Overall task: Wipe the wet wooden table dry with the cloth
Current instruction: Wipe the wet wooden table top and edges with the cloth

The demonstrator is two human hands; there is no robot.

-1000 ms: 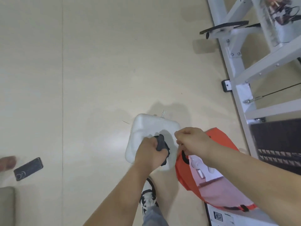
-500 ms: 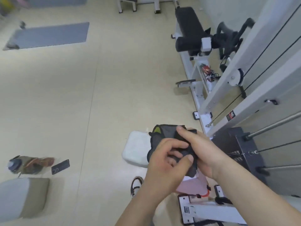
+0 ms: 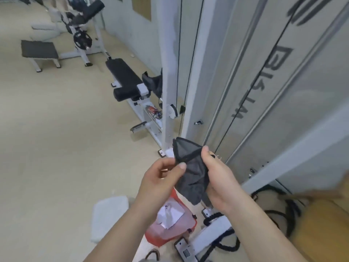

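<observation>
Left hand pinching left edge of cloth between thumb and fingers; right hand curling round opposite edge. You are holding cloth mid-air between both hands, well apart from wooden surface at low right. Cloth looking thin, limp, light: taking it by hemmed edges is likely suiting best.

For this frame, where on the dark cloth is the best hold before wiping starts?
The cloth hangs limp, its stitched top edge pulled between the hands. Probably best to pinch that edge near its corners, left hand from the left, right hand from the right, so it opens flat instead of bunching.
</observation>
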